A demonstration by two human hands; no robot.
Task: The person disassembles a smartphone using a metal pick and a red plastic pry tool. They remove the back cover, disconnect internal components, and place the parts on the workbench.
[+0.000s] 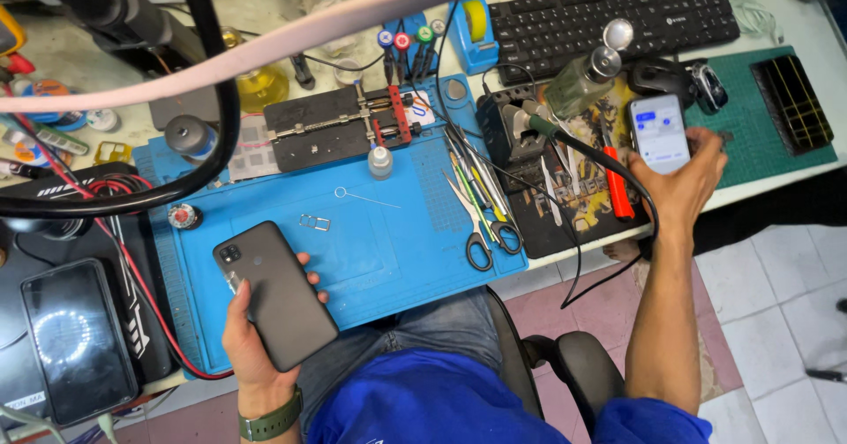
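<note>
My left hand (250, 334) grips a dark grey smartphone (275, 291), back side up with its camera at the top left, over the near edge of the blue work mat (379, 232). My right hand (684, 178) holds a second smartphone (660, 132) with a lit white screen, far to the right over the dark printed mat. A small metal card tray (315, 223) and a thin ejector pin (357, 197) lie on the blue mat between the hands.
Scissors (481, 237) and tweezers lie at the blue mat's right side. A metal clamp fixture (340, 126), a small bottle (380, 162), a black keyboard (613, 16), a soldering iron stand (512, 126), a green mat (776, 100) and another phone (78, 338) at the left surround the work area.
</note>
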